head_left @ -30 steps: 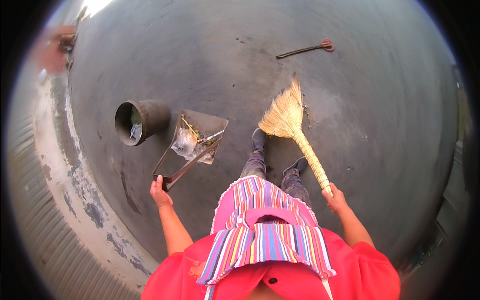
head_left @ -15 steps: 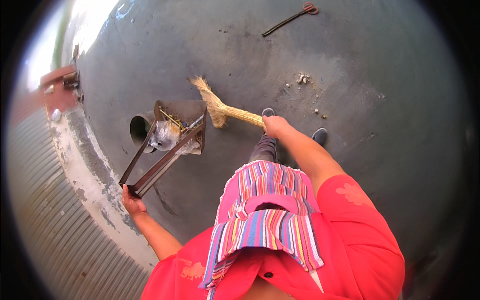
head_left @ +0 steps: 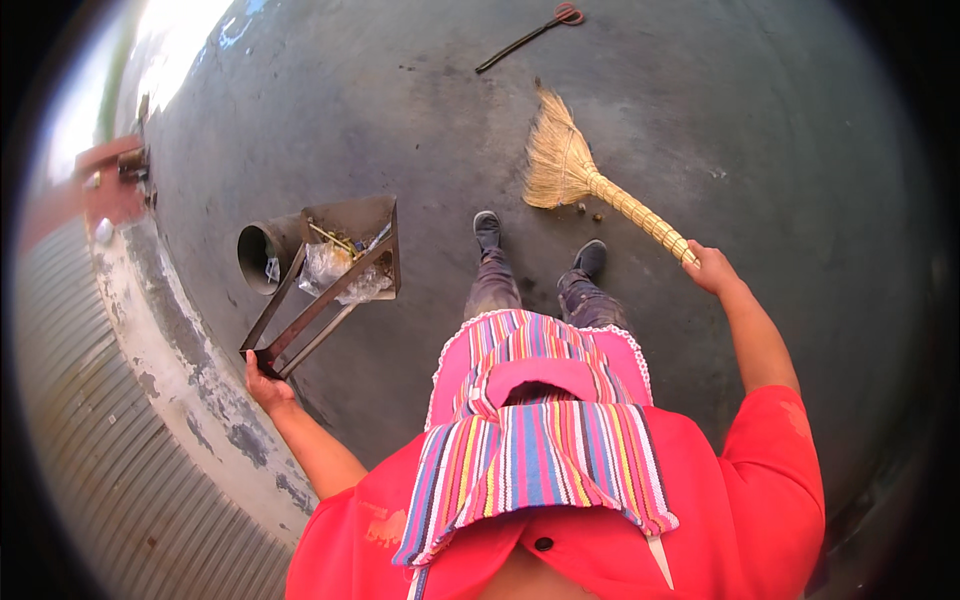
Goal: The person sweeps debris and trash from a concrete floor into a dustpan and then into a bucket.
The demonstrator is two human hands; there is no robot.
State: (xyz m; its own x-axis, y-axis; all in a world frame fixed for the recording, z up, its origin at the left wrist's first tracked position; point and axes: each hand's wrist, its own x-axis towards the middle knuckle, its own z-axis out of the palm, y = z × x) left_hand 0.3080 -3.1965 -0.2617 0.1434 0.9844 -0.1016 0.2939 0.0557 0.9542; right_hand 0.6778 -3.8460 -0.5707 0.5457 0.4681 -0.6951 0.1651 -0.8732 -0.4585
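My right hand (head_left: 712, 270) is closed round the handle end of a short straw hand broom (head_left: 635, 207). Its fanned bristles (head_left: 560, 155) rest on the floor ahead of my feet, beside a couple of small dark lumps (head_left: 597, 217). On the left, my left hand (head_left: 268, 386) grips the far end of the frame handle of a metal dustpan (head_left: 360, 214). Clear crumpled plastic (head_left: 325, 267), straw-like bits and other litter lie in the pan. The pan's scoop is apart from the broom.
Beside the dustpan is a dark round open-mouthed container (head_left: 262, 258) with something pale inside. A long thin tool with red loop handles (head_left: 568, 14) lies on the grey floor (head_left: 780, 150) at the far side. Corrugated metal (head_left: 110, 430) and a peeling ledge (head_left: 190, 370) run along the left.
My right hand has swung the broom from beside the dustpan over to the right. White debris visible on the floor before is out of sight. The left hand still holds the dustpan.
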